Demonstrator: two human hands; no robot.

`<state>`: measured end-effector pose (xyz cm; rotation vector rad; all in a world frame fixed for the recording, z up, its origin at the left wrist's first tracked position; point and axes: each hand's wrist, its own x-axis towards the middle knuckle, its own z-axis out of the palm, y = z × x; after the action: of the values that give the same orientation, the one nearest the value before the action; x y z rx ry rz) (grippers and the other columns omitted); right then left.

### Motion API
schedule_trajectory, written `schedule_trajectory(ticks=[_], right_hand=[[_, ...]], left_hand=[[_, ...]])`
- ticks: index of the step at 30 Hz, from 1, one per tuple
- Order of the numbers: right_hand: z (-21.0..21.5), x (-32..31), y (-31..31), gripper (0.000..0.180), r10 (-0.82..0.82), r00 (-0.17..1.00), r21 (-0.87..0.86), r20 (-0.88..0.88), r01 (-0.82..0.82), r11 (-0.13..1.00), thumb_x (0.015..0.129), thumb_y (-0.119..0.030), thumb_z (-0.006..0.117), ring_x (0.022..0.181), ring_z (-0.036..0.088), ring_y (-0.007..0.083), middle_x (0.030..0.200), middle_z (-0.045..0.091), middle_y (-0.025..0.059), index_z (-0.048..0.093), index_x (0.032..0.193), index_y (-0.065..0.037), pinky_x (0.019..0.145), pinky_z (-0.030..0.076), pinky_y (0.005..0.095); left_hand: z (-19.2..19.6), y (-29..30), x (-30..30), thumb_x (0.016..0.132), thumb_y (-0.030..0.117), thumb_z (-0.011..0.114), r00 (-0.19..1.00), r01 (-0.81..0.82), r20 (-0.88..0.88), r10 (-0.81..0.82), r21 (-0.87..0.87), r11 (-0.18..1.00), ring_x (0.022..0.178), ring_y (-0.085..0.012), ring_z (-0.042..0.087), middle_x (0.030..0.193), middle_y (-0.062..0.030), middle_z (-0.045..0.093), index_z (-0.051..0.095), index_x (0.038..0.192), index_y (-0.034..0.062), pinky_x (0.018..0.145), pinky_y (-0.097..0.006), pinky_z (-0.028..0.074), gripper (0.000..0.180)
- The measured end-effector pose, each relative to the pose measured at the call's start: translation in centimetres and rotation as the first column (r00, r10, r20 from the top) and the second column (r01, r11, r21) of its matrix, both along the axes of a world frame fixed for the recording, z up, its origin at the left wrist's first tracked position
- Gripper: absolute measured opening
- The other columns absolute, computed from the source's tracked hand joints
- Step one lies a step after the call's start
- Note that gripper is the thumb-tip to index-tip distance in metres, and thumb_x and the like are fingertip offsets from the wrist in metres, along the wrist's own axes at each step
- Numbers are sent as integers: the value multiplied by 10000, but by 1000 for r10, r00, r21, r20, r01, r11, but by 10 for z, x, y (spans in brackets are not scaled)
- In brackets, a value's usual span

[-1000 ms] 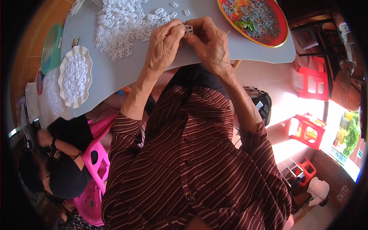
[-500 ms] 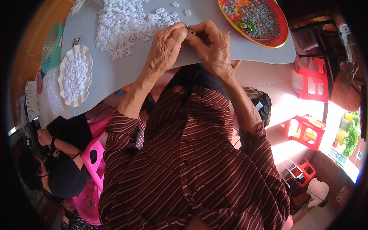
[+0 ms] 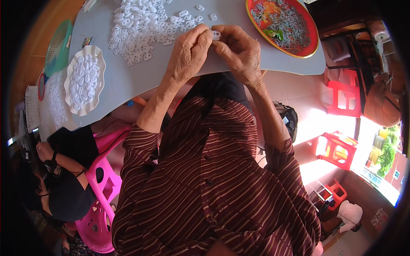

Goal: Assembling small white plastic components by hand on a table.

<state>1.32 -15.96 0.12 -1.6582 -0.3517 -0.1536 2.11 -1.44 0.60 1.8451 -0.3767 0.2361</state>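
Note:
Over the near edge of the grey table my two hands meet at the fingertips. A small white plastic piece with holes (image 3: 216, 35) is pinched between the thumb and fingers of my right hand (image 3: 240, 51). My left hand (image 3: 188, 52) is closed, its fingertips against the piece's left side; what else it holds is hidden. Beyond it spreads a heap of similar white pieces (image 3: 139, 25). A red and gold round tray (image 3: 315, 42) with many small grey metal parts, perhaps screws, and a few green leaves lies at the right.
A scalloped white dish (image 3: 101, 81) of white pieces stands at the table's left, near a green mesh basket (image 3: 57, 51). At lower left a person in black (image 3: 70, 198) sits by a pink chair (image 3: 104, 177). Red stools (image 3: 341, 151) stand on the floor at right.
The whole view has shifted slightly. My right fingers have opened a little around the white piece, so more of it shows. My left hand stays closed beside it.

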Motion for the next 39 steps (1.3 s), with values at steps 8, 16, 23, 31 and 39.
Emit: schedule_trajectory(ticks=[8,16,23,31,39], right_hand=[[7,9,1,181,142,985,229,-100,-116,966,867,-93,601,678,546,83,795,622,45,584,968,56,628,460,204],[109,150,-55,83,-232,902,42,365,233,972,828,-68,590,554,471,71,649,543,6,634,838,3,523,397,213],[93,148,1,145,57,956,-613,288,138,778,779,-130,610,682,599,202,741,634,107,649,838,-4,625,469,315],[10,178,61,162,454,814,-673,363,-108,732,778,-121,598,764,617,305,819,634,176,651,855,12,689,491,358],[27,153,69,124,535,803,-724,264,-202,660,753,-108,584,667,601,345,722,606,205,631,749,7,612,475,405]], left_hand=[[7,1,-6,916,203,497,999,-15,-52,9,-119,993,549,-129,455,602,-61,514,528,813,-5,524,-285,405,234],[13,1,-16,911,205,494,989,49,-129,-74,-187,981,555,-59,399,585,-5,446,501,779,-23,506,-228,357,263],[4,9,-21,907,227,465,978,-20,-207,-35,-261,965,538,-70,377,577,3,423,517,707,6,505,-237,325,303],[0,8,-19,927,216,465,971,25,-220,-89,-276,961,540,-53,371,567,16,401,494,726,14,498,-220,312,286],[2,9,-23,931,216,473,977,26,-196,-82,-269,963,547,-61,383,568,16,408,491,717,15,510,-226,322,294]])
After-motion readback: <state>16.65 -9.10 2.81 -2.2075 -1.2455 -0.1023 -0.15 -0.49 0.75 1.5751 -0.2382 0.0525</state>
